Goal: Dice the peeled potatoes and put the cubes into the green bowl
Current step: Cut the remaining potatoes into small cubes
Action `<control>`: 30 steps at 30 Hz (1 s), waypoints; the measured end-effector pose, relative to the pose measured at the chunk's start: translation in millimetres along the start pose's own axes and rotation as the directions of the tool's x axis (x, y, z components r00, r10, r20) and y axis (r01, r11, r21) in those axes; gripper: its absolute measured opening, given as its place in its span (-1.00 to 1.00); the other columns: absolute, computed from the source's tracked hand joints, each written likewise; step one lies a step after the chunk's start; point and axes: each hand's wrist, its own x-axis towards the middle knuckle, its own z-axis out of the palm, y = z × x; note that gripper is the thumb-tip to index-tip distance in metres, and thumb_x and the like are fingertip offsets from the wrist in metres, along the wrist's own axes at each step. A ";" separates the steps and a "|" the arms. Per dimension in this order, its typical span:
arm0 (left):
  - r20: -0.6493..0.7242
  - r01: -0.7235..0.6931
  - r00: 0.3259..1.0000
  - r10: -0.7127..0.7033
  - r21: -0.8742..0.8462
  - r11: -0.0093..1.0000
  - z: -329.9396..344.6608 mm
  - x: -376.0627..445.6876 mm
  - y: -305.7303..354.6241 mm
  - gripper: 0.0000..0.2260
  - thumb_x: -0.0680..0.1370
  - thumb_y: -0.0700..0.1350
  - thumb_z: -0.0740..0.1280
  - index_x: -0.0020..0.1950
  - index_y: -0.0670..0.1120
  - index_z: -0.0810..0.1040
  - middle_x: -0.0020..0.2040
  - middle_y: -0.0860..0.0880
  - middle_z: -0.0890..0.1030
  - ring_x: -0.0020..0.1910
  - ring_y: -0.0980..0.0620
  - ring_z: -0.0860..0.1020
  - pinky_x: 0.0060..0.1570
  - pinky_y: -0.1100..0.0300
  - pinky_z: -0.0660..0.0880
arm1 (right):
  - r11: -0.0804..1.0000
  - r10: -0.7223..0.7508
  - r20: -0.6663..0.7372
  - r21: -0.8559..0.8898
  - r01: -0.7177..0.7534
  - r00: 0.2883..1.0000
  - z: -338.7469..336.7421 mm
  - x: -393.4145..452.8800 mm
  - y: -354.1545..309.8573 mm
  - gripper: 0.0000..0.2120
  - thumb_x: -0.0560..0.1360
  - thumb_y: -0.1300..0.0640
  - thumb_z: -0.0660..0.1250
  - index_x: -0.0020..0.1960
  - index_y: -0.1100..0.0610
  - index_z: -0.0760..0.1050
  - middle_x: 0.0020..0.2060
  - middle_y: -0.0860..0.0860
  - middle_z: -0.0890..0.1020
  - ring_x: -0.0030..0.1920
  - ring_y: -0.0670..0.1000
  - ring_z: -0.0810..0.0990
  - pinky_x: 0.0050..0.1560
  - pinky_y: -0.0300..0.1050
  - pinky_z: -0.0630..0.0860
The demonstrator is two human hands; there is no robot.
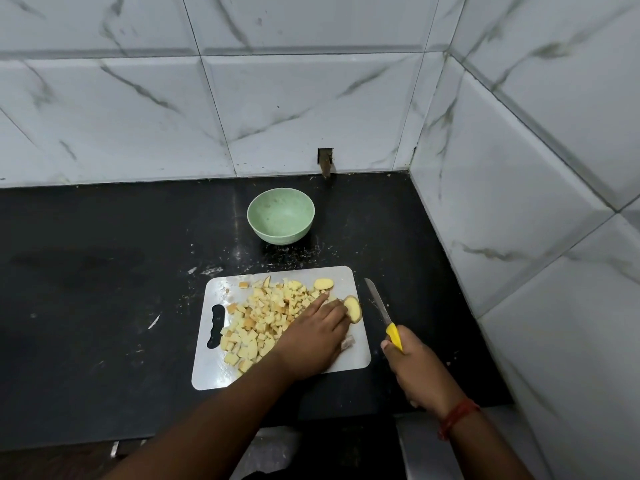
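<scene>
A pile of potato cubes point(263, 317) covers the left and middle of the steel cutting board point(214, 372). My left hand point(315, 337) lies on the board's right part, fingers over the cubes and touching a potato slice point(353, 308) at the right edge. Another potato piece point(323, 283) sits near the board's far edge. What lies under my palm is hidden. My right hand point(412, 368) grips a knife by its yellow handle point(394, 336), just right of the board, with the blade point(378, 301) pointing away from me. The green bowl point(281, 216) stands beyond the board and holds nothing.
The black counter point(104, 289) carries scattered crumbs between board and bowl. Tiled walls close the back and the right side, forming a corner. The counter's front edge runs just below my wrists.
</scene>
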 end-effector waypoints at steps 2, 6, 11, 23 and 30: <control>-0.039 -0.039 0.998 0.040 0.008 0.999 2.5 -1.7 -3.3 -0.57 0.70 0.10 0.11 0.31 -0.14 0.61 0.26 -0.11 0.59 0.33 -0.10 0.51 0.58 -0.06 0.10 | 1.000 0.004 0.003 0.003 -0.004 1.000 1.8 1.0 1.4 -0.92 0.63 -0.03 0.17 0.05 -0.05 0.39 -0.32 -0.06 0.46 -0.41 -0.11 0.40 -0.41 -0.23 0.28; -0.036 -0.035 0.999 0.036 0.005 0.999 2.8 -6.4 -12.7 -0.55 0.71 0.11 0.10 0.31 -0.16 0.60 0.27 -0.10 0.59 0.35 -0.11 0.50 0.55 -0.05 0.22 | 1.000 0.031 0.022 -0.001 -0.031 0.999 4.2 1.4 3.4 -0.85 0.63 -0.04 0.16 0.15 -0.04 0.39 -0.31 -0.06 0.46 -0.40 -0.11 0.41 -0.42 -0.22 0.31; -0.032 0.011 0.999 -0.009 0.043 0.999 3.2 -9.6 -17.3 -0.58 0.71 0.11 0.13 0.28 -0.14 0.61 0.26 -0.10 0.60 0.35 -0.11 0.50 0.53 -0.03 0.23 | 0.999 0.044 0.022 0.000 -0.044 0.999 6.3 -0.8 4.0 -0.77 0.63 -0.03 0.16 0.25 -0.01 0.39 -0.30 -0.11 0.44 -0.39 -0.14 0.41 -0.41 -0.25 0.31; -0.051 -0.012 0.999 0.014 0.055 0.998 -0.4 -5.0 -8.8 -0.51 0.70 0.17 0.12 0.40 -0.15 0.56 0.41 -0.14 0.54 0.48 -0.13 0.41 0.58 -0.08 0.17 | 0.995 0.088 0.047 0.033 -0.090 0.995 4.6 -5.8 0.4 -0.87 0.63 0.02 0.17 -0.04 0.05 0.38 -0.34 0.07 0.46 -0.50 -0.02 0.39 -0.51 -0.15 0.35; -0.019 0.043 0.999 -0.042 0.014 0.999 1.6 -6.4 2.8 -0.47 0.71 0.20 0.08 0.40 -0.17 0.55 0.31 -0.11 0.57 0.42 -0.12 0.42 0.59 -0.07 0.10 | 0.967 0.112 0.053 -0.237 -0.096 0.992 10.8 4.9 -13.7 -0.84 0.65 0.03 0.09 0.06 0.11 0.33 -0.24 0.04 0.47 -0.32 -0.01 0.47 -0.45 -0.17 0.37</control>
